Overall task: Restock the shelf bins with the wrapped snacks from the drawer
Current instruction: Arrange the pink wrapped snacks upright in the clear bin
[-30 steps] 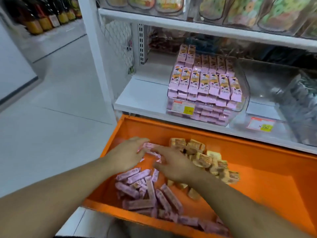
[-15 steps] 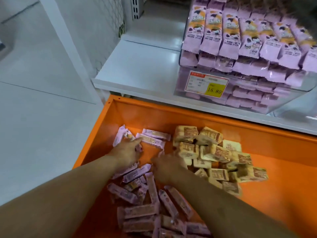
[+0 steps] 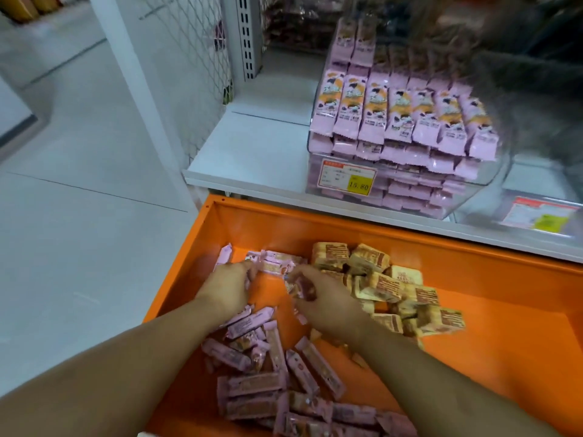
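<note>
The pink wrapped snacks [image 3: 252, 326] lie loose in the orange drawer [image 3: 473, 357], which fills the lower half of the frame; most are heaped at lower centre, a few at the drawer's upper left corner. Tan wrapped snacks [image 3: 388, 285] are piled just to the right of them. Judged from the wrappers, each bar is light, its film slick and crinkly, its filling likely brittle. The sound hold is across the body of a bar, several gathered at once, not by the crimped ends.

The left hand [image 3: 228, 290], at centre left, has its fingers curled down over the pink bars in the upper left corner of the drawer; it appears to be gripping them, though blur hides the fingertips. The right hand [image 3: 321, 302], at centre, is curled round one or more pink bars, a wrapper showing between thumb and fingers.

The clear bin [image 3: 492, 171] on the white shelf [image 3: 252, 146], upper right, already holds stacked rows of matching pink packets.
</note>
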A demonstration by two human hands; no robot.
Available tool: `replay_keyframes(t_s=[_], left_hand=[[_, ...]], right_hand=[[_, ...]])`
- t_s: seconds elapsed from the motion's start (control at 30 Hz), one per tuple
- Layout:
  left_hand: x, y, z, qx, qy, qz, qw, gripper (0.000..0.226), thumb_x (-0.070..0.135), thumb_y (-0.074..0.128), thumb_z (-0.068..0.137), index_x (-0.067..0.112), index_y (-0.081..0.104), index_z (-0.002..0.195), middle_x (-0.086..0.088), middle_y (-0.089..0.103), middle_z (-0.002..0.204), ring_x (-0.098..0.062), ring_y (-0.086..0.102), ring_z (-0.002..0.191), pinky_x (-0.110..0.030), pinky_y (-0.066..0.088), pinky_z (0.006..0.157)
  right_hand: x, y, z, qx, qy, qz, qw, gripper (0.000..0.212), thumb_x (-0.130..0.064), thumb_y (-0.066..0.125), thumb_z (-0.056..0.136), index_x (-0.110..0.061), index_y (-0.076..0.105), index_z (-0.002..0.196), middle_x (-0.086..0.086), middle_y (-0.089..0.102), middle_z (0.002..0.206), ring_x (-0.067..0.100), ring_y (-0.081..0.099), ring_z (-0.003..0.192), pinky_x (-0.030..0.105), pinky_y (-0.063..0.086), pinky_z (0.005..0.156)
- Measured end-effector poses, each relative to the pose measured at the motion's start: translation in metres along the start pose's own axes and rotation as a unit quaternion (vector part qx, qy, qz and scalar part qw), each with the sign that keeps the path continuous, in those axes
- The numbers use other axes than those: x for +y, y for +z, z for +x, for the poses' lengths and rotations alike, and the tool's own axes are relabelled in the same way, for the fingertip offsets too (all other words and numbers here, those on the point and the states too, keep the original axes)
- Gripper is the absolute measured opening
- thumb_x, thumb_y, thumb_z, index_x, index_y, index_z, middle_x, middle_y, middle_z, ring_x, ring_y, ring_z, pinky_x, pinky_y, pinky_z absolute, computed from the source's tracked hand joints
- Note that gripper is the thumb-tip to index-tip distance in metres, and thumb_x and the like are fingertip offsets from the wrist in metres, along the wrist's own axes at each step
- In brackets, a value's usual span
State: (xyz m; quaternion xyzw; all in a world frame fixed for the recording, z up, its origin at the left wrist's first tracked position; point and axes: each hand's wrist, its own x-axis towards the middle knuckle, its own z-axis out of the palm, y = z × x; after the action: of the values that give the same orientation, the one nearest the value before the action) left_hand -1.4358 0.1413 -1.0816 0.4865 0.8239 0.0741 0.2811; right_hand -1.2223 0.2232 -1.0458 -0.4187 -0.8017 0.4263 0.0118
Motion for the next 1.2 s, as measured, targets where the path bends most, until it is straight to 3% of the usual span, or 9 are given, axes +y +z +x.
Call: replay_keyframes(t_s=[0.07,0.2,0.4,0.53,0.67,0.8,0.87,0.97,1.2], left_hand=[[0.021,-0.017,-0.018,0.004,0.030,-0.039,0.999,0.022,0.008,0.066,0.087,0.029,0.062,0.093,0.007,0.072,0.091,-0.017,0.067,0.086,-0.022,0.047,0.070],[0.077,-0.061,-0.063,0.025,0.072,-0.166,0.983,0.023,0.011,0.072,0.080,0.031,0.065,0.090,0.006,0.071,0.084,-0.014,0.071,0.072,-0.039,0.060,0.071],[0.161,-0.112,-0.139,0.003,0.133,-0.336,0.932,0.040,0.006,0.085,0.080,0.033,0.069,0.105,-0.022,0.065,0.097,-0.030,0.072,0.072,-0.056,0.063,0.074],[0.201,-0.126,-0.180,0.025,0.160,-0.404,0.900,0.050,0.014,0.089,0.080,0.039,0.067,0.118,-0.007,0.070,0.098,-0.010,0.072,0.076,-0.029,0.061,0.069],[0.229,-0.127,-0.197,0.052,0.174,-0.418,0.890,0.046,0.024,0.087,0.082,0.045,0.067,0.119,0.008,0.066,0.110,-0.002,0.070,0.080,-0.021,0.058,0.066],[0.241,-0.134,-0.190,0.074,0.181,-0.427,0.883,0.048,0.022,0.086,0.083,0.047,0.069,0.120,0.014,0.063,0.117,-0.004,0.070,0.084,-0.017,0.055,0.064],[0.244,-0.139,-0.185,0.064,0.185,-0.433,0.880,0.051,0.019,0.086,0.083,0.048,0.069,0.121,0.018,0.069,0.110,-0.005,0.071,0.082,-0.017,0.055,0.067],[0.252,-0.142,-0.179,0.055,0.204,-0.436,0.875,0.059,0.008,0.084,0.085,0.045,0.068,0.127,0.014,0.069,0.109,0.000,0.069,0.081,-0.013,0.052,0.068],[0.249,-0.147,-0.163,0.066,0.258,-0.404,0.875,0.076,0.004,0.091,0.073,0.036,0.064,0.137,0.002,0.055,0.120,-0.002,0.067,0.090,-0.012,0.052,0.083]], right_hand=[[-0.008,-0.020,-0.019,0.009,0.003,0.073,0.997,0.034,-0.021,0.073,0.096,-0.049,0.060,0.110,-0.014,0.065,0.107,0.008,0.069,0.089,0.029,0.063,0.074],[-0.023,-0.070,-0.059,0.023,-0.015,0.127,0.992,0.035,-0.020,0.076,0.094,-0.047,0.063,0.111,-0.006,0.064,0.107,0.022,0.071,0.090,0.047,0.064,0.079],[-0.054,-0.147,-0.140,0.029,-0.057,0.194,0.979,0.046,0.001,0.076,0.090,-0.033,0.063,0.118,0.012,0.063,0.112,0.013,0.063,0.082,0.029,0.058,0.072],[-0.064,-0.173,-0.187,0.058,-0.067,0.244,0.966,0.049,0.008,0.074,0.090,-0.025,0.061,0.123,0.007,0.058,0.109,0.011,0.063,0.078,0.025,0.058,0.070],[-0.069,-0.182,-0.201,0.100,-0.078,0.275,0.953,0.060,0.008,0.079,0.087,-0.031,0.059,0.129,0.000,0.058,0.122,0.020,0.075,0.089,0.034,0.063,0.075],[-0.073,-0.194,-0.192,0.126,-0.091,0.277,0.948,0.072,0.005,0.085,0.082,-0.039,0.057,0.132,-0.024,0.063,0.122,0.022,0.076,0.100,0.050,0.064,0.086],[-0.072,-0.203,-0.189,0.107,-0.082,0.280,0.950,0.076,0.005,0.084,0.083,-0.042,0.054,0.134,-0.015,0.071,0.124,0.022,0.076,0.102,0.048,0.061,0.093],[-0.071,-0.218,-0.187,0.088,-0.079,0.278,0.953,0.075,0.007,0.079,0.087,-0.037,0.049,0.141,0.009,0.080,0.109,0.028,0.076,0.102,0.050,0.059,0.098],[-0.071,-0.232,-0.179,0.072,-0.091,0.292,0.949,0.082,0.009,0.079,0.086,-0.038,0.045,0.145,0.012,0.078,0.113,0.030,0.075,0.107,0.054,0.057,0.101]])
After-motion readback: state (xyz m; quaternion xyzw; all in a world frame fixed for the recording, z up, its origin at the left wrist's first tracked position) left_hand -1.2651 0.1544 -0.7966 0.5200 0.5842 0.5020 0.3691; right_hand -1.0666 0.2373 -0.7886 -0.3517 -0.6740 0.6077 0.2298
